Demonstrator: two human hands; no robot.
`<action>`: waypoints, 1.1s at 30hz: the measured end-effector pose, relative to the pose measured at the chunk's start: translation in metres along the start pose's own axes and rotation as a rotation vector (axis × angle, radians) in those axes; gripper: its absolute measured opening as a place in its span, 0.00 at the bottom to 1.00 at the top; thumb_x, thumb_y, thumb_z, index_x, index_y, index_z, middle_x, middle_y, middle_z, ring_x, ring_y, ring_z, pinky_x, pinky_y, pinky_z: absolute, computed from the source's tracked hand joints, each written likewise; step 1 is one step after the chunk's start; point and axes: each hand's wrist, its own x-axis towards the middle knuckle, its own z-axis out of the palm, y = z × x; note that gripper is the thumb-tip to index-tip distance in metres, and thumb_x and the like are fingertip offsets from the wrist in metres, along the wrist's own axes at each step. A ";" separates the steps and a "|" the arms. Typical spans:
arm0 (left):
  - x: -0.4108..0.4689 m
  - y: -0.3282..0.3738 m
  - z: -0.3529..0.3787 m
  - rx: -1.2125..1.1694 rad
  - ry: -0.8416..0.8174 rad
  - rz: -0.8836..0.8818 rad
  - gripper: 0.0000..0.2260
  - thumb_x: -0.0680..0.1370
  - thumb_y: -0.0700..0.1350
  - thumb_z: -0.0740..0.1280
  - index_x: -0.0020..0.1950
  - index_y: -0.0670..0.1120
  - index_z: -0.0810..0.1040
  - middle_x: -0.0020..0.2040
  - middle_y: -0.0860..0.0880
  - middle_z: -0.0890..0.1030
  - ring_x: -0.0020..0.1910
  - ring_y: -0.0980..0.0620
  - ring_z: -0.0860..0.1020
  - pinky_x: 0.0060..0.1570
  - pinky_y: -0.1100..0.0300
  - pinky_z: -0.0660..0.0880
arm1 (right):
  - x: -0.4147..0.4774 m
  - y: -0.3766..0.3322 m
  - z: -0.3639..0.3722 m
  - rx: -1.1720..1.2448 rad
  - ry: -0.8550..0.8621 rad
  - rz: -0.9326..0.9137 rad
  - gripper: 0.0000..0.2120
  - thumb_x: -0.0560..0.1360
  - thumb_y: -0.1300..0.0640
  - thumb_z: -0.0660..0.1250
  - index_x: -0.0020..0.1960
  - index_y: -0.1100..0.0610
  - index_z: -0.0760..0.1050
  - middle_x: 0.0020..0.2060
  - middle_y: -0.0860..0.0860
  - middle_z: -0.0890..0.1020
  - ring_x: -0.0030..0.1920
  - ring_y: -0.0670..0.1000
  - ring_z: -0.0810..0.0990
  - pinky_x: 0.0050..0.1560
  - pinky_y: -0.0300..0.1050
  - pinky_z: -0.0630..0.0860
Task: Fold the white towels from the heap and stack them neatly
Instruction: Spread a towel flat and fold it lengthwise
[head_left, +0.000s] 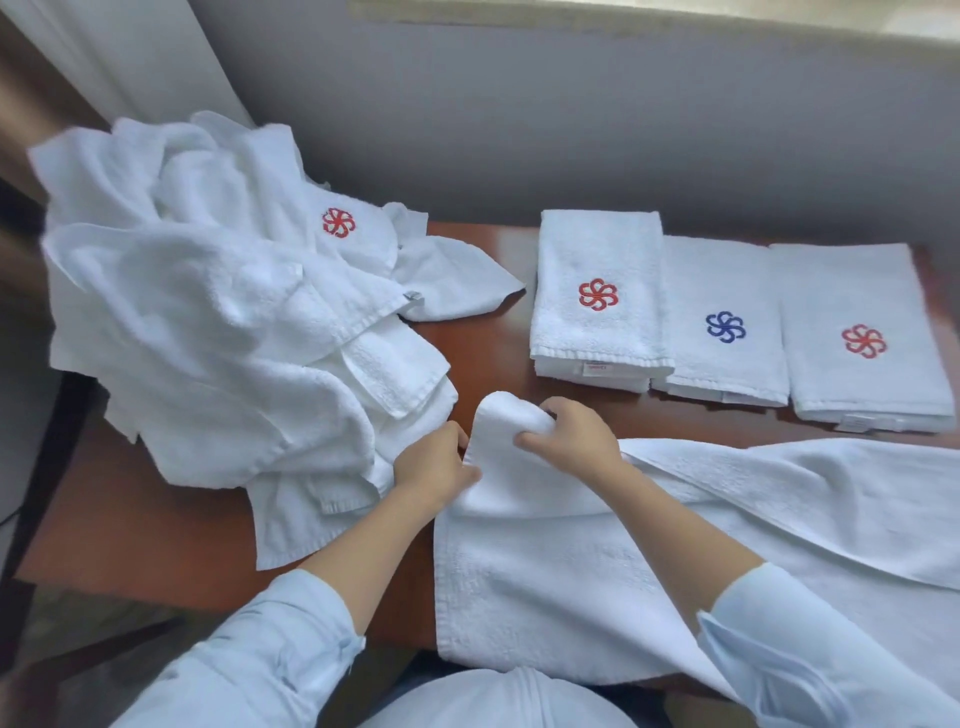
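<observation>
hands, left (432, 464) and right (573, 441), pinch towel (524, 577); tag's (596, 367) reddish print seems illegible.

Crumpled heap (208, 322) of white towels at left, red flower logo showing on top. Three folded piles side by side at far right, flat, logos up: red-logo pile (597, 249), blue-logo pile (724, 280), second red-logo pile (862, 291). Unfolded towel (545, 582) spread in front, far-left corner bunched and lifted, gripped by left hand (434, 462) and right hand (576, 441).

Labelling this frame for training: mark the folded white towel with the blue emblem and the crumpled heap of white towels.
Folded white towel with the blue emblem (725, 327): head view, on the emblem.
Crumpled heap of white towels (218, 322): head view, the heap's middle.
</observation>
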 end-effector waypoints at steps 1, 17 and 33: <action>0.000 0.001 -0.001 -0.001 0.002 0.014 0.10 0.70 0.49 0.70 0.47 0.53 0.71 0.38 0.56 0.77 0.42 0.54 0.78 0.35 0.58 0.67 | 0.000 -0.004 -0.003 0.055 -0.021 -0.029 0.11 0.65 0.44 0.71 0.41 0.48 0.74 0.35 0.45 0.79 0.37 0.46 0.78 0.33 0.44 0.71; 0.025 0.045 -0.064 -0.331 0.274 0.112 0.07 0.78 0.53 0.67 0.44 0.53 0.73 0.42 0.56 0.79 0.31 0.55 0.81 0.38 0.57 0.73 | -0.019 -0.048 -0.065 0.081 0.346 -0.391 0.20 0.73 0.56 0.68 0.30 0.45 0.61 0.28 0.42 0.69 0.31 0.42 0.69 0.30 0.39 0.59; 0.037 0.029 -0.052 -0.317 0.316 0.060 0.09 0.80 0.41 0.60 0.55 0.54 0.74 0.55 0.54 0.77 0.48 0.54 0.78 0.45 0.56 0.74 | -0.031 0.005 -0.023 0.039 -0.124 -0.165 0.10 0.76 0.51 0.65 0.56 0.44 0.78 0.42 0.40 0.79 0.45 0.42 0.76 0.44 0.43 0.74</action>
